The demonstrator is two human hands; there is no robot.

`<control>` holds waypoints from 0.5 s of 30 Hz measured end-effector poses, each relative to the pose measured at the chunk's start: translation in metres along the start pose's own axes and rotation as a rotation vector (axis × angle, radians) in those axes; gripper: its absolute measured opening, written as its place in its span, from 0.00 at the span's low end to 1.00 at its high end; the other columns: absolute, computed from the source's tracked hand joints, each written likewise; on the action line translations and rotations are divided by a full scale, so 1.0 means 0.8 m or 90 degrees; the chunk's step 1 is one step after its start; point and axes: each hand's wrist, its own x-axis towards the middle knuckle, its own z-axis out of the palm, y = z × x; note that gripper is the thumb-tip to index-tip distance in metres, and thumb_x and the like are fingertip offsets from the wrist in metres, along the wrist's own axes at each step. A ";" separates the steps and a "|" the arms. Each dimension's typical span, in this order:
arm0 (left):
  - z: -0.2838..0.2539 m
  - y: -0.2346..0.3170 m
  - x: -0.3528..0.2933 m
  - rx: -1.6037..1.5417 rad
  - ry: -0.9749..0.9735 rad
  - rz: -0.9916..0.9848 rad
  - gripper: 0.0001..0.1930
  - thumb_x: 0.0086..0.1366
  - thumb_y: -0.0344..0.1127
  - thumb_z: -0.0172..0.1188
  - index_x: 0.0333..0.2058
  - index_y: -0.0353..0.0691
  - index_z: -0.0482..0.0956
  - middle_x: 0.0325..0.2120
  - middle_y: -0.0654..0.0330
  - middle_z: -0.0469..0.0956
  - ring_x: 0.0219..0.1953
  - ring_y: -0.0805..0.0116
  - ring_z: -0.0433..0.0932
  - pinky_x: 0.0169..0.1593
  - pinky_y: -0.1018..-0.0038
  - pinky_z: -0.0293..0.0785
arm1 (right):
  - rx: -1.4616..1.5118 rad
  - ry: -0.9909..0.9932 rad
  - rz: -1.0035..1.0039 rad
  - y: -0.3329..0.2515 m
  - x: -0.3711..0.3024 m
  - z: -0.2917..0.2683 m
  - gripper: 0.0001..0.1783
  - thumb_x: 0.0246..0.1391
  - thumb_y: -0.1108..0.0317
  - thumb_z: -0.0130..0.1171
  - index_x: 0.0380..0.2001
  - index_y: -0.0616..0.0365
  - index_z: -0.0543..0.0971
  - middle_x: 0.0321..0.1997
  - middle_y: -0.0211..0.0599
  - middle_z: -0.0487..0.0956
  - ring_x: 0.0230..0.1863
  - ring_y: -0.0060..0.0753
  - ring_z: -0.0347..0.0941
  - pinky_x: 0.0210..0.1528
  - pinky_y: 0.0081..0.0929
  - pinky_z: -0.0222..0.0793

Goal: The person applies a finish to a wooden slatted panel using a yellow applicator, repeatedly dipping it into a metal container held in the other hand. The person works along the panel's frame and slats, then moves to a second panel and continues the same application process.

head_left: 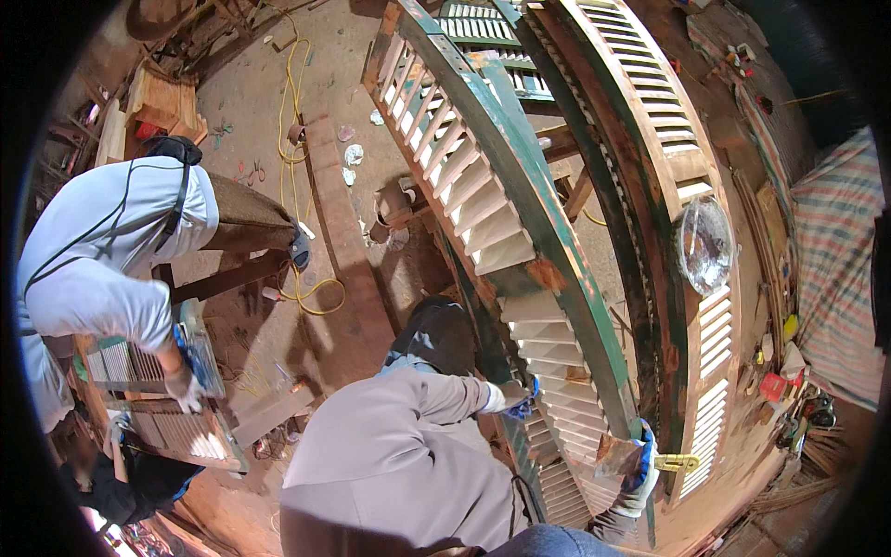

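My right hand (636, 478), in a white knit glove with blue-coated fingers, reaches in from the lower edge. Its fingers are closed around a yellow-handled tool (677, 462) at the lower end of a louvred wooden shutter (575, 269). Against those fingers lies a flat brown piece (616, 458); whether it belongs to the tool I cannot tell. The shutter has green, worn paint on its frame and pale slats. Dark blue fabric (548, 541) shows near my wrist. My left hand is out of view.
A co-worker in grey (390, 455) bends close on the left, a gloved hand (509, 395) at the slats. Another shutter (640, 84) stands to the right, carrying a clear oval object (704, 245). Farther left, people handle a smaller shutter (172, 427). A yellow cord (283, 121) crosses the floor.
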 end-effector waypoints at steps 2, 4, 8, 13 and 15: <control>0.002 0.016 -0.028 0.272 0.036 0.114 0.18 0.73 0.50 0.51 0.35 0.42 0.80 0.32 0.58 0.82 0.35 0.60 0.83 0.37 0.58 0.80 | -0.025 0.024 -0.021 -0.002 -0.015 0.010 0.25 0.71 0.55 0.48 0.61 0.60 0.75 0.39 0.25 0.78 0.34 0.14 0.68 0.39 0.15 0.63; -0.013 0.035 -0.053 0.708 0.154 0.313 0.25 0.73 0.55 0.47 0.41 0.39 0.83 0.40 0.53 0.84 0.41 0.57 0.83 0.43 0.58 0.79 | -0.062 0.005 -0.051 -0.001 -0.025 0.012 0.24 0.71 0.55 0.48 0.59 0.61 0.77 0.46 0.28 0.80 0.39 0.16 0.70 0.43 0.17 0.65; 0.071 0.153 -0.247 0.861 0.264 0.521 0.24 0.68 0.55 0.55 0.33 0.35 0.82 0.33 0.41 0.82 0.34 0.48 0.83 0.40 0.55 0.76 | -0.040 0.022 -0.108 0.012 -0.054 0.026 0.27 0.71 0.53 0.49 0.65 0.59 0.73 0.56 0.28 0.76 0.48 0.19 0.70 0.56 0.20 0.64; 0.176 0.334 -0.431 0.981 0.364 1.257 0.13 0.60 0.30 0.63 0.45 0.38 0.82 0.41 0.49 0.81 0.45 0.45 0.79 0.54 0.54 0.73 | 0.133 0.021 -0.082 0.047 -0.054 0.010 0.21 0.64 0.57 0.58 0.49 0.64 0.81 0.68 0.45 0.70 0.66 0.37 0.67 0.71 0.36 0.58; 0.170 0.391 -0.443 1.203 0.467 1.238 0.25 0.65 0.41 0.58 0.60 0.39 0.75 0.57 0.46 0.74 0.64 0.45 0.67 0.69 0.51 0.57 | 0.063 0.052 -0.166 0.034 -0.056 0.015 0.16 0.63 0.62 0.61 0.46 0.61 0.84 0.65 0.39 0.74 0.62 0.33 0.70 0.68 0.31 0.61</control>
